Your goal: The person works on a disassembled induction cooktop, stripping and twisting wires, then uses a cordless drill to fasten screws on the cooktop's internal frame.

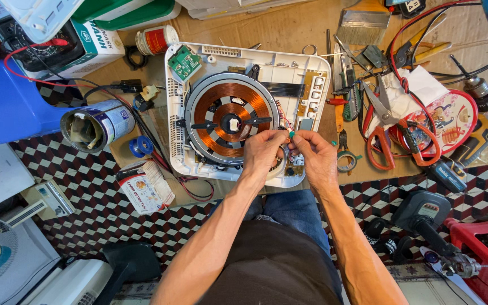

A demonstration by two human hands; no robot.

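Both hands met over the opened cooker's [248, 107] near right corner: the left hand [262, 153] and right hand [316, 156] pinched 1 small green part [291, 134] between fingertips, beside the copper coil [231, 116].

We see the opened white plastic induction cooker base [210, 59] lying flat (copper coil [230, 116] exposed), small green piece [291, 134] above its near edge.

both hands over near edge of opened white cooker base [248, 110] with copper coil [231, 116]. left hand [262, 153] and right hand [316, 157] pinch small green piece [291, 134] together; orange scissors [393, 133] lie right.
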